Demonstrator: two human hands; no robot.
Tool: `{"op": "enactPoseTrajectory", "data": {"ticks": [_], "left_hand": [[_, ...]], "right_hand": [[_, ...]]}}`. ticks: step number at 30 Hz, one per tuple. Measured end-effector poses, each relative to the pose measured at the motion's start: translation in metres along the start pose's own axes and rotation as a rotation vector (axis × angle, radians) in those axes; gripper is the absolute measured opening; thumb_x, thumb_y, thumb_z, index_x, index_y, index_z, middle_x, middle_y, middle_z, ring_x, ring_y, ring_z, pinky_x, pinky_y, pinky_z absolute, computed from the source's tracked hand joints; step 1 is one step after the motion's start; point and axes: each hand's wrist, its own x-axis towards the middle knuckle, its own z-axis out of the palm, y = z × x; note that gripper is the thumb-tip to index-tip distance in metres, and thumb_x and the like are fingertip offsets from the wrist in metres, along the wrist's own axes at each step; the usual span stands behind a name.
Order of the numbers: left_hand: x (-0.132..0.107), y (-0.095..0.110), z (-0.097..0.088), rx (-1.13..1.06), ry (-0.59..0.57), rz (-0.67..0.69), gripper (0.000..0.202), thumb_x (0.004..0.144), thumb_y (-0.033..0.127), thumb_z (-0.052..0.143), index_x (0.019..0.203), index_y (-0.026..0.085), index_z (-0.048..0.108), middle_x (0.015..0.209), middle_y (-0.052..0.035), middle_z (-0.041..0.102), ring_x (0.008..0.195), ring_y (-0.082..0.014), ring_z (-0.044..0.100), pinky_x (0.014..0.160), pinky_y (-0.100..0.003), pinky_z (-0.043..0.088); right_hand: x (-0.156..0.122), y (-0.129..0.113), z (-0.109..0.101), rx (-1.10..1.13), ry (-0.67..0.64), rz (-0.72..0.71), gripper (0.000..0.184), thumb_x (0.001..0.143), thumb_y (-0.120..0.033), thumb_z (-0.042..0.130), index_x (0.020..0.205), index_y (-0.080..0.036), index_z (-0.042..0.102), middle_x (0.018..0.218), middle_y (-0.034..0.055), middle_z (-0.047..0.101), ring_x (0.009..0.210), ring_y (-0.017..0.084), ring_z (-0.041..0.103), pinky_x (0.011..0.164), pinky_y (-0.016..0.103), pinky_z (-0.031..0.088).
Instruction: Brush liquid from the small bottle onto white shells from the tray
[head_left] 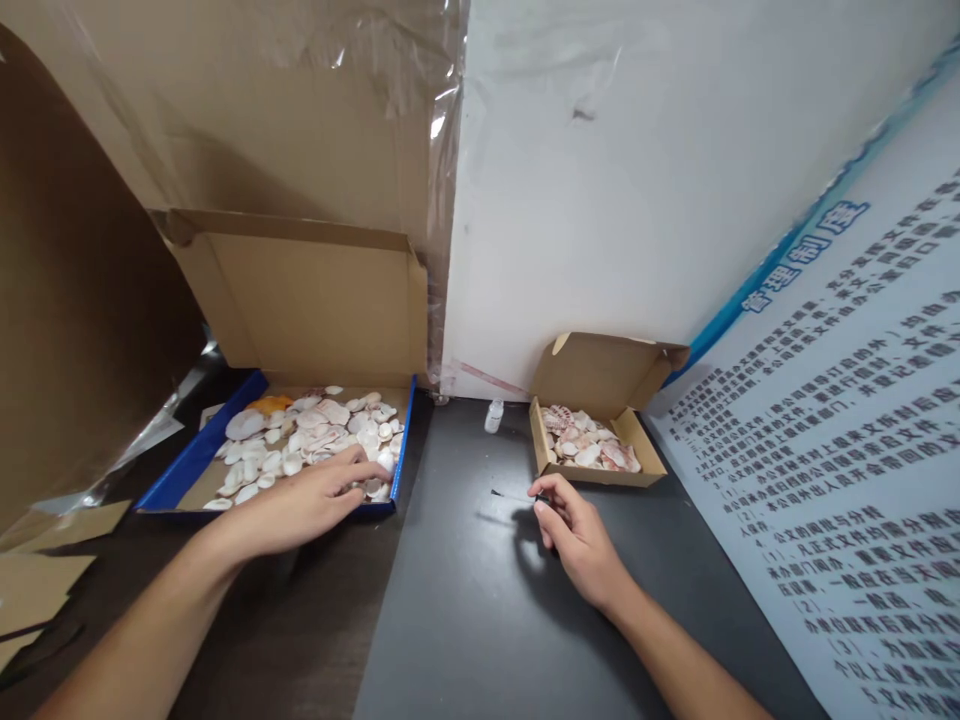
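My left hand reaches over the front right part of a blue-sided cardboard box full of pale seashells. Its fingers are apart, with the tips at the shells by the right wall; I cannot make out any shell held in them. Above the dark grey tabletop, my right hand is closed in a pinch on a thin small brush, whose dark tip points left. Behind the brush stands a small clear bottle. Just beyond my right hand, a smaller brown box holds white and reddish shells.
Both boxes have raised lids, the larger lid leaning towards plastic-wrapped cardboard. A white panel rises at the back, and a printed board slants along the right. Flat cardboard pieces lie at the left edge.
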Motion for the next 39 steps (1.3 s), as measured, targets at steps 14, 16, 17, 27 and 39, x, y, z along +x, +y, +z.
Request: {"op": "enactPoseTrajectory", "data": {"ticks": [14,16,17,27,39], "left_hand": [[0.001,0.013,0.003,-0.045,-0.066,-0.022,0.033,0.090,0.038,0.032,0.100,0.023,0.060,0.107,-0.0025,0.063,0.102,-0.0169,0.056,0.095,-0.028,0.044],[-0.001,0.014,0.002,-0.062,-0.082,-0.041,0.030,0.089,0.039,0.037,0.102,0.024,0.060,0.109,-0.0015,0.063,0.102,-0.0166,0.056,0.094,-0.027,0.044],[-0.001,0.014,0.002,-0.066,-0.089,-0.046,0.029,0.089,0.040,0.039,0.102,0.024,0.060,0.109,-0.0012,0.063,0.101,-0.0164,0.057,0.093,-0.027,0.044],[-0.002,0.017,0.010,0.023,-0.046,-0.038,0.030,0.089,0.042,0.038,0.103,0.025,0.060,0.112,-0.0036,0.059,0.102,-0.0183,0.055,0.092,-0.029,0.043],[0.002,0.030,0.016,0.105,-0.011,-0.027,0.018,0.087,0.033,0.038,0.083,0.020,0.050,0.095,-0.0050,0.054,0.085,-0.0172,0.053,0.077,-0.030,0.040]], "right_hand": [[-0.003,0.001,-0.002,-0.030,0.054,-0.043,0.023,0.092,-0.039,0.045,0.095,-0.018,0.053,0.063,-0.0046,0.040,0.056,0.012,0.039,0.055,0.025,0.031],[-0.002,0.001,-0.002,-0.037,0.051,-0.040,0.023,0.092,-0.039,0.046,0.095,-0.018,0.053,0.063,-0.0046,0.040,0.056,0.012,0.039,0.055,0.025,0.031],[-0.002,0.001,-0.002,-0.040,0.051,-0.038,0.023,0.092,-0.039,0.046,0.095,-0.017,0.053,0.063,-0.0045,0.040,0.056,0.012,0.039,0.055,0.025,0.031],[-0.002,0.002,-0.002,-0.052,0.048,-0.041,0.024,0.092,-0.040,0.047,0.094,-0.017,0.054,0.063,-0.0043,0.041,0.055,0.012,0.040,0.055,0.025,0.032],[-0.003,0.001,-0.002,-0.063,0.054,-0.043,0.023,0.091,-0.039,0.048,0.093,-0.018,0.055,0.063,-0.0041,0.041,0.055,0.012,0.040,0.055,0.025,0.032]]}}
